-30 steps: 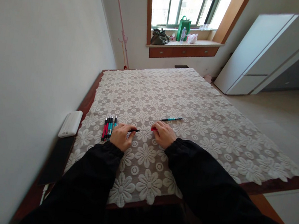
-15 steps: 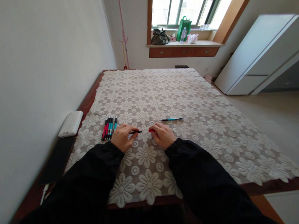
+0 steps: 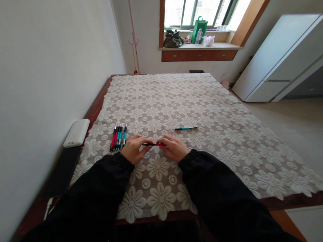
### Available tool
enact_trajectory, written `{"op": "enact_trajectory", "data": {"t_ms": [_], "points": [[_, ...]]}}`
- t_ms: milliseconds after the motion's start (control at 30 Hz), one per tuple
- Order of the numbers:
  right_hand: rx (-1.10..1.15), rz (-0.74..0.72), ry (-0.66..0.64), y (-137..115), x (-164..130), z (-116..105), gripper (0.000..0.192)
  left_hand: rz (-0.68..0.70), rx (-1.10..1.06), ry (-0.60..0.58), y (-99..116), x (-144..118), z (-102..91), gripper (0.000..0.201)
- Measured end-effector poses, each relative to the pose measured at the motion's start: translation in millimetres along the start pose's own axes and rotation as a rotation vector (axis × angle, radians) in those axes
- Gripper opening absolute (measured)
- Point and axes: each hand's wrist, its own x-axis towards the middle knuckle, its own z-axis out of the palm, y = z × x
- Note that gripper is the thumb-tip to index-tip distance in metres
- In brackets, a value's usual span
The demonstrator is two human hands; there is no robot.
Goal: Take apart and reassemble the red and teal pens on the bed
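Just above the lace tablecloth, my left hand pinches the black part of a red and black pen. My right hand is closed on the red part of the same pen, and the two parts now meet between my fingertips. Left of my left hand lies a row of several pens, some red and black, some blue and black. Beyond my right hand rests a single blue and black pen.
At the table's left edge lie a white power bank and a dark flat device with a white cable beside it. A wall runs along the left. A refrigerator stands at the far right, and a green bag on the windowsill.
My right hand has moved slightly left, bringing the red part against the black part. The thin shaft that showed between them is covered now.
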Motion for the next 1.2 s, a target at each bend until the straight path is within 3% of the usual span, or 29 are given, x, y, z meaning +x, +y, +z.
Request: {"op": "enact_trajectory", "data": {"t_ms": [267,600,767,1033,1200], "points": [[0.061,0.024,0.011,0.2,-1.0,1.9,0.011,0.027,-0.004,0.018,-0.3,-0.8,1.2,0.014],[0.098,0.103,-0.06,-1.4,-2.6,1.4,0.024,-0.029,-0.016,0.015,-0.4,-1.8,2.1,0.015],[0.071,0.089,-0.079,-5.2,-1.4,-3.3,0.012,-0.001,-0.01,-0.008,-0.4,-1.7,2.2,0.015],[0.079,0.139,-0.089,-5.1,-2.1,-2.5,0.023,0.004,-0.032,0.017,2.2,-1.0,0.6,0.014],[0.048,0.106,-0.074,-5.3,-2.5,-3.1,0.013,0.029,-0.036,0.011,2.5,-1.1,0.3,0.013]]}}
